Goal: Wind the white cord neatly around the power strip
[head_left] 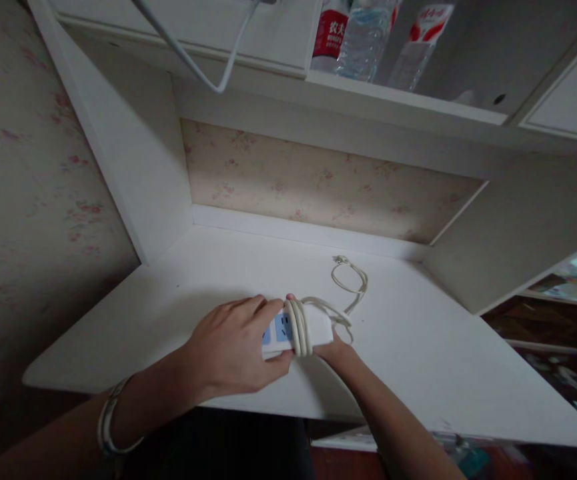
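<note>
A white power strip (322,325) with blue socket faces is held just above the front part of the white desk. Several turns of its pale cord (299,328) are wound around the strip. My left hand (238,340) grips the strip's left end, thumb below and fingers over the top. Under the right end is my right hand (337,352), mostly hidden by the strip; a fingertip shows at the far edge beside the cord turns. The loose cord runs off to the right and lies in a loop (351,277) on the desk, its plug (339,259) at the far end.
The white desk (418,360) has side panels and a floral-papered back. Overhead, a shelf (408,100) holds several plastic bottles (363,40). A grey-white cable (208,80) hangs down from the cupboard at upper left. Cluttered shelves (563,333) stand at right.
</note>
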Tool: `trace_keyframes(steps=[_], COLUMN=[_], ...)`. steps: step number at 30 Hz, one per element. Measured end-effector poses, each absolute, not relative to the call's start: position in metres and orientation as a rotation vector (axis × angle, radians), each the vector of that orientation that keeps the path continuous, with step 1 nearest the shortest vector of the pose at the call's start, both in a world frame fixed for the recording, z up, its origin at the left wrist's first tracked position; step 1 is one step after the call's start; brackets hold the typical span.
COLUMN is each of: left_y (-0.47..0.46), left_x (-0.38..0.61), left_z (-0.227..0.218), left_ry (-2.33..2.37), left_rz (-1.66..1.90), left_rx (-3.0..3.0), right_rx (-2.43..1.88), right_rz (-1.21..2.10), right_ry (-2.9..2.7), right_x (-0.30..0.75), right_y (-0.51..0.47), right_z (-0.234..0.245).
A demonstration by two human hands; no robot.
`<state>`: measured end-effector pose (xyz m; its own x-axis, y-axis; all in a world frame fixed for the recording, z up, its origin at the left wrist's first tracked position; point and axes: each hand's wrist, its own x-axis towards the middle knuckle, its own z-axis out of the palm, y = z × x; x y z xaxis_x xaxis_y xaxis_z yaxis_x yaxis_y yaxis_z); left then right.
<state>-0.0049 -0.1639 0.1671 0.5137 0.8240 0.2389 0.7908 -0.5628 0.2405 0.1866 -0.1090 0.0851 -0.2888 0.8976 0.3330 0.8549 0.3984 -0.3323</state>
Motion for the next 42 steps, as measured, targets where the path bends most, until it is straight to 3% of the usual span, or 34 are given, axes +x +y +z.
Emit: trace_keyframes(steps=[9, 17, 23, 27, 36, 42], left_y=[-0.117, -0.113, -0.134, -0.151, -0.167, -0.17], left_x=[-0.018, -0.022, -0.013, -0.008, -0.011, -0.017], left_z=[0.142, 0.114, 0.121, 0.127, 0.146, 0.165], left_ry=[1.877, 1.356, 1.309, 1.211, 0.981, 1.073], left_rz=[0.555, 0.466, 0.422, 0.385, 0.514, 0.622], left_rx=[2.576, 2.617, 2.702, 2.752, 2.873, 2.721], right_rx=[-1.459, -1.059, -0.928, -0.934, -1.221, -1.305], right_rz=[-0.132, -0.494, -0.582, -0.312, 0.743, 1.044], right_ry=[-2.682, -2.456, -2.381, -2.435, -2.238, -1.886], right_x=[0.177, 0.193, 0.198, 0.195, 0.185, 0.182], right_y=[-0.164, -0.154, -0.128, -0.11, -0.097, -0.092], right_z=[0.09, 0.129, 0.147, 0.162, 0.159, 0.13])
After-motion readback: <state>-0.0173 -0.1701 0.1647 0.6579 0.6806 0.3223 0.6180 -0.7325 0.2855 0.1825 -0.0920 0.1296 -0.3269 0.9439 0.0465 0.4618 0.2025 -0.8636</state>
